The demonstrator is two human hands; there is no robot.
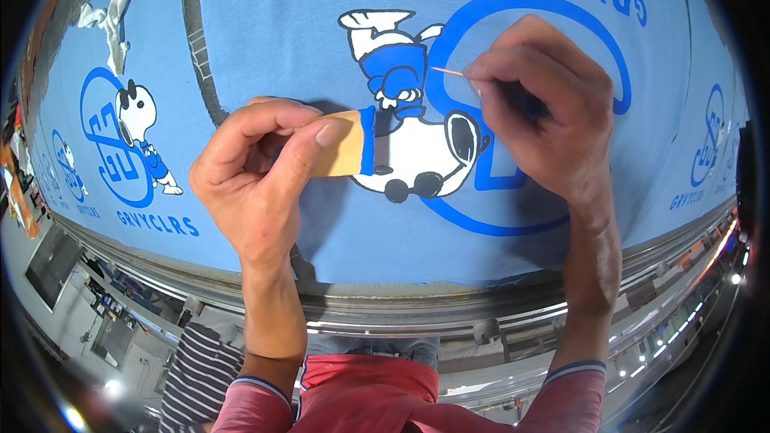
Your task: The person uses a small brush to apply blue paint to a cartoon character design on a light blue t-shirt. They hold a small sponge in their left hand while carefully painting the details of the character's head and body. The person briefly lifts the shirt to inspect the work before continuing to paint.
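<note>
My left hand (pixel 255 168) pinches a small tan card (pixel 340 148) between thumb and fingers. A thick band of blue paint (pixel 368 141) coats the card's right edge. In my right hand (pixel 553 104) is a thin toothpick (pixel 449 72), its tip pointing left just beside the dog's blue clothing. Under both hands lies light blue fabric (pixel 265 24) printed with a white cartoon dog (pixel 421 152), upside down from my side, and a blue ring (pixel 513 4). The card hovers over part of the dog's head and hides it. My right hand covers part of the ring.
Similar dog-and-ring prints (pixel 132 140) repeat at the left, and another ring print (pixel 706 144) shows at the right. White rag strips (pixel 112 16) lie at the far left. A metal rail (pixel 385 305) runs along the table's near edge. Striped cloth (pixel 200 373) hangs below it.
</note>
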